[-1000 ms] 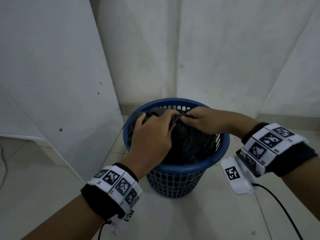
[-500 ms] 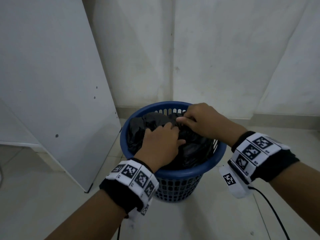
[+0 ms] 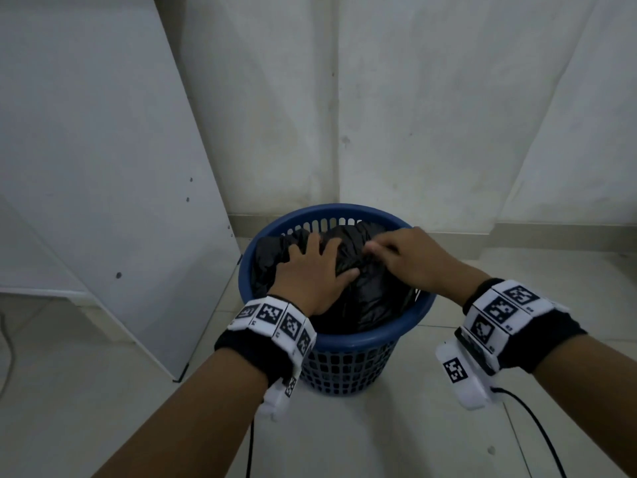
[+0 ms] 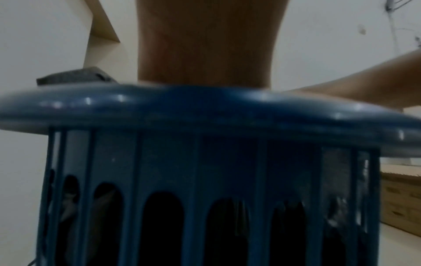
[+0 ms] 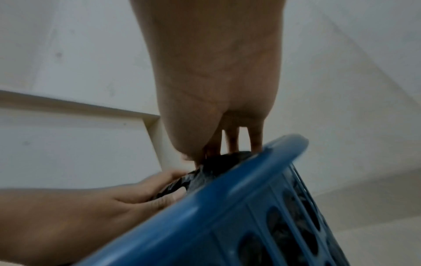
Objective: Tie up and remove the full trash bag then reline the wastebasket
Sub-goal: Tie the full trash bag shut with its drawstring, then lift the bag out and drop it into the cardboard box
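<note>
A blue slotted wastebasket [image 3: 365, 339] stands on the floor in a wall corner, with a full black trash bag [image 3: 375, 298] inside it. My left hand [image 3: 324, 260] lies on the bag's top left; in the right wrist view the left hand [image 5: 168, 181] grips a fold of black plastic between thumb and fingers. My right hand [image 3: 379, 250] pinches the bag's plastic at the top centre, and its fingertips [image 5: 232, 147] press into the bag [image 5: 223, 162] just inside the rim [image 5: 250, 172]. The left wrist view shows only the basket rim [image 4: 205, 108] and my palm; the fingers are hidden.
A white board [image 3: 103, 167] leans against the wall just left of the basket. White walls meet behind it. Pale tiled floor [image 3: 379, 436] lies in front. Black cables [image 3: 537, 429] trail from the wrist cameras. A wooden unit [image 4: 401, 198] stands to one side.
Both hands have left the gathered plastic at the bag's far top. The left hand has slid down onto the bag's left-middle, and the right hand has shifted right, still pinching plastic.
</note>
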A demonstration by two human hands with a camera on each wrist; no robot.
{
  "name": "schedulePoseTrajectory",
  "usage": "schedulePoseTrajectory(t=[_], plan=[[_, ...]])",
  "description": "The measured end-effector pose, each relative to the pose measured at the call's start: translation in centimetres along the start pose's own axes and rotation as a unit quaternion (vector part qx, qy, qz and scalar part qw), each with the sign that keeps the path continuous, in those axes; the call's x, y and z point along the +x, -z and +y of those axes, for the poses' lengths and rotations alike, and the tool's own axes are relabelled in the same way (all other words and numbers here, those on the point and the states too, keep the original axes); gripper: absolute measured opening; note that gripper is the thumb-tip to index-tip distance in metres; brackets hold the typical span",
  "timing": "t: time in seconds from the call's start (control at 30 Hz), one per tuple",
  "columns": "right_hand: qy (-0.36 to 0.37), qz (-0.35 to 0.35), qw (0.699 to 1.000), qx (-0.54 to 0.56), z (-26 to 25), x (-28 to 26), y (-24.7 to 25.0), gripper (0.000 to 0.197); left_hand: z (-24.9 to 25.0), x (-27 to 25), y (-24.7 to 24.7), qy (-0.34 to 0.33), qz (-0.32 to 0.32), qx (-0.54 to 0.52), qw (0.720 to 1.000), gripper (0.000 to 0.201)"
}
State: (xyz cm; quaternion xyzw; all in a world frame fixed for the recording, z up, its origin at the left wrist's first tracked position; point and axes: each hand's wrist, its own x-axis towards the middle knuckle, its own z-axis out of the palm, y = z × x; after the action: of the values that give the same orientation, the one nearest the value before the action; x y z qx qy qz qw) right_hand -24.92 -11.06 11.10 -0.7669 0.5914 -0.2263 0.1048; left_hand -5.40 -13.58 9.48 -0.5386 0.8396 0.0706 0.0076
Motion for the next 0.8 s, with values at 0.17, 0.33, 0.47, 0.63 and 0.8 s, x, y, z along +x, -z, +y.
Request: schedulePoseTrajectory(t=[0.17,0.33,0.47,0.63,0.8], plan=[[-0.181,0.287,0.94,0.03,1.2,-2.2,-0.5,0.021,0.3,0.7,0.7,-0.018,-0.031,0.027,0.999,0.075],[-0.399,0.156,0.873,0.232,2.7,-3.5,-1.3,0.036,-0.3,0.9,1.3,-0.034,-0.013,0.052,0.998,0.075],[-0.374,0.151,0.863,0.303,3.7,-3.1,-1.9,0.033,-0.4,1.0,1.5,-0.071,0.043,0.111,0.99,0.057],[-0.36,0.172,0.854,0.334,4.3,-3.2,-2.1,0.032,-1.1,1.5,2.9,-0.09,0.087,0.156,0.98,0.047],[-0.357,0.177,0.832,0.386,4.2,-3.3,-2.6,0.033,-1.4,2.1,4.4,-0.107,0.152,0.17,0.968,0.042]])
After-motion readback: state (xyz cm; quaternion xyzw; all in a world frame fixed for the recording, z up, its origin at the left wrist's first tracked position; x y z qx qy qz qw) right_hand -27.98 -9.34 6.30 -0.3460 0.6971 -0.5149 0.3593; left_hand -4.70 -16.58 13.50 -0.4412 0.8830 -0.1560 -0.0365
